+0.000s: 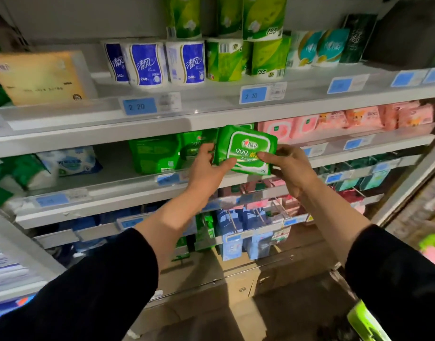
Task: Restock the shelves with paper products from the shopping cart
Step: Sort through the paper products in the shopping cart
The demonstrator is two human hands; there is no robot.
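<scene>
You are holding a flat green plastic pack of wipes with white lettering (246,150) up in front of the middle shelf (128,190), just below the lip of the shelf above. Your left hand (209,166) grips its left edge, thumb on the front, and your right hand (289,166) pinches its right side. The pack is not yet on the shelf, so this item is mid-placement. Behind it stand matching green packs (157,153), which looks like its home. To the right a row of pink packs (334,121) is already full. To the left the middle shelf has bare space beside a blue-and-white tissue pack (71,161), so restocking seems partly done (how much is left I cannot tell, as only a green edge (363,323) at the near right may be the cart). The upper shelf carries blue-labelled toilet rolls (147,64) and green ones (243,57). Mind the overhanging upper shelf lip (211,119) as you push in.
</scene>
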